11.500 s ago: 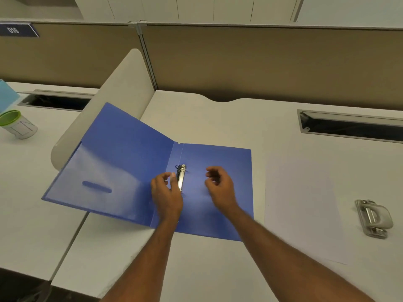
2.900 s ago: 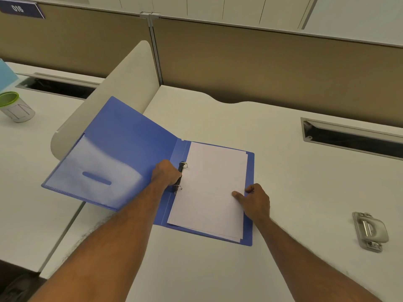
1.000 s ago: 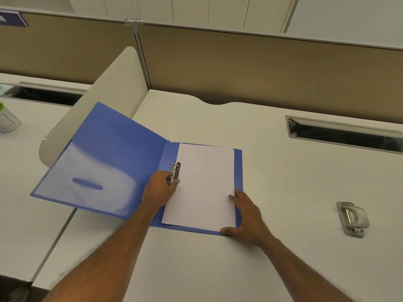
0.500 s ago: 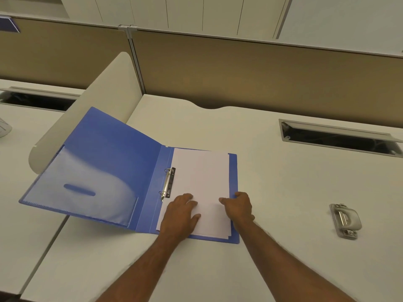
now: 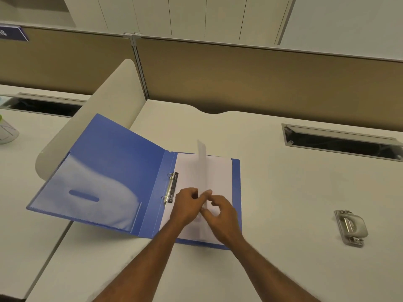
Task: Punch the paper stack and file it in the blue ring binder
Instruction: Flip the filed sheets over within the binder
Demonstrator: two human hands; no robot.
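Observation:
The blue ring binder [image 5: 113, 171] lies open on the desk, its left cover propped against a low divider. Its metal rings [image 5: 170, 188] look closed. The white paper stack [image 5: 218, 173] lies on the binder's right half, its left edge right beside the rings. One sheet [image 5: 201, 162] stands lifted on edge above the stack, blurred. My left hand [image 5: 186, 209] and my right hand [image 5: 221, 216] meet at the sheet's near end, fingers pinched on it. Whether the stack sits on the rings is hidden.
A grey hole punch [image 5: 351, 228] lies on the desk to the right. A cable slot [image 5: 340, 141] is cut into the desk at back right. A curved white divider [image 5: 91, 118] stands left of the binder, a brown partition [image 5: 239, 79] behind, and a cup [image 5: 6, 132] sits at far left.
Both hands have come together from resting flat on the stack's near edge. They have raised one sheet upright off the stack.

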